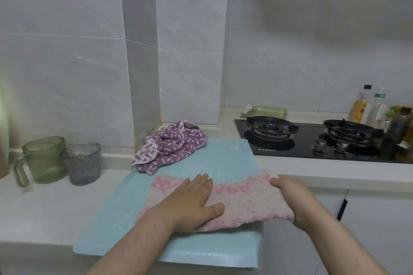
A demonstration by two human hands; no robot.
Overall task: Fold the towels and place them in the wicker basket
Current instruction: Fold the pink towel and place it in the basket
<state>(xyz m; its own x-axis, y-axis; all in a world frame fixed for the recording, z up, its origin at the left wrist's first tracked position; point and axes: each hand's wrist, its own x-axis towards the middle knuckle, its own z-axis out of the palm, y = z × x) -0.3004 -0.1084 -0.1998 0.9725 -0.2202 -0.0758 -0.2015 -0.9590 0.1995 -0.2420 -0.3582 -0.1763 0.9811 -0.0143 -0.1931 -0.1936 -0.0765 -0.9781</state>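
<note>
A pale pink towel (pixel 243 202) with pink lettering lies spread on a light blue mat (pixel 225 163) on the white counter. My left hand (pixel 192 198) presses flat on the towel's left half, fingers straight. At the towel's right edge my right hand (pixel 290 194) grips the cloth with curled fingers. A crumpled purple towel (pixel 172 145) with white dashes sits at the mat's far left corner, against the tiled wall. No wicker basket is in view.
A green jug (pixel 44 158) and a grey cup (pixel 83 163) stand on the counter to the left. A black gas hob (pixel 312 138) with two burners lies to the right, with bottles (pixel 366 105) behind it. The counter's front edge runs under the mat.
</note>
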